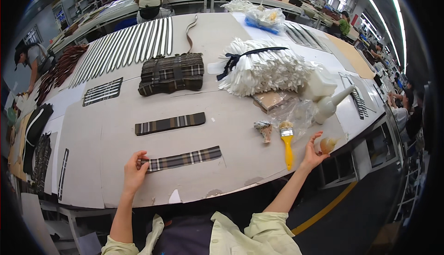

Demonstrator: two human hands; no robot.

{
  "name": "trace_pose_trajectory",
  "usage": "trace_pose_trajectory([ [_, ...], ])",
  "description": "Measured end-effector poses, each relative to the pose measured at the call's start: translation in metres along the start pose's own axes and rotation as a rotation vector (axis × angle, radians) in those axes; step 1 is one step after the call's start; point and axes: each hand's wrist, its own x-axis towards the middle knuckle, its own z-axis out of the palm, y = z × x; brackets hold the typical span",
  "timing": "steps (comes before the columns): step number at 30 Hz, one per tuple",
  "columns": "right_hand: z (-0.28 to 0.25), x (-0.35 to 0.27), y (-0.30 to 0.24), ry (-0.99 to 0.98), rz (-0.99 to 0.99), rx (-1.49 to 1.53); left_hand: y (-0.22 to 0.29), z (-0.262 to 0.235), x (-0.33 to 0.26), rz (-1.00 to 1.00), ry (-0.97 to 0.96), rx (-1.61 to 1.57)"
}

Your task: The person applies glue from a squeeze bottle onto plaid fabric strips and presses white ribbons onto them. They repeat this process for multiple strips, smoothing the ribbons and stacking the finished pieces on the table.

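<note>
Pinched a plaid strip (186,159) in the left hand (136,167), mostly rightward of that grip; held an amber container (328,145) in the right hand (315,153), with a yellow brush (288,147) just leftward.

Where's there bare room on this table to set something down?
Between the nearer plaid strip and yellow brush, and left of the left hand, toward the narrow dark strip. It's crowded around the white bundle and pale bottle.

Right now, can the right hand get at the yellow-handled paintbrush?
Probably yes: the yellow-handled paintbrush lies just left of the right hand, with bare tabletop between. But that hand seems to hold a small round amber container, so it would likely have to be freed first.
</note>
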Motion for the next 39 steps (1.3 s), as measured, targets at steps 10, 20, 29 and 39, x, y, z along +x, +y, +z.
trace_pose_trajectory([
  [10,-0.007,-0.077,0.071,-0.276,0.105,-0.87,-0.015,-0.008,-0.014,0.15,0.139,0.178],
  [20,-0.043,-0.212,0.199,-0.516,0.399,-1.344,-0.001,-0.003,-0.024,0.305,0.322,0.38],
  [29,-0.085,-0.271,0.239,-0.392,0.452,-1.473,-0.021,-0.032,-0.06,0.42,0.211,0.402],
  [39,-0.123,-0.312,0.274,-0.832,0.43,-1.79,-0.023,-0.041,-0.055,0.494,0.162,0.525],
])
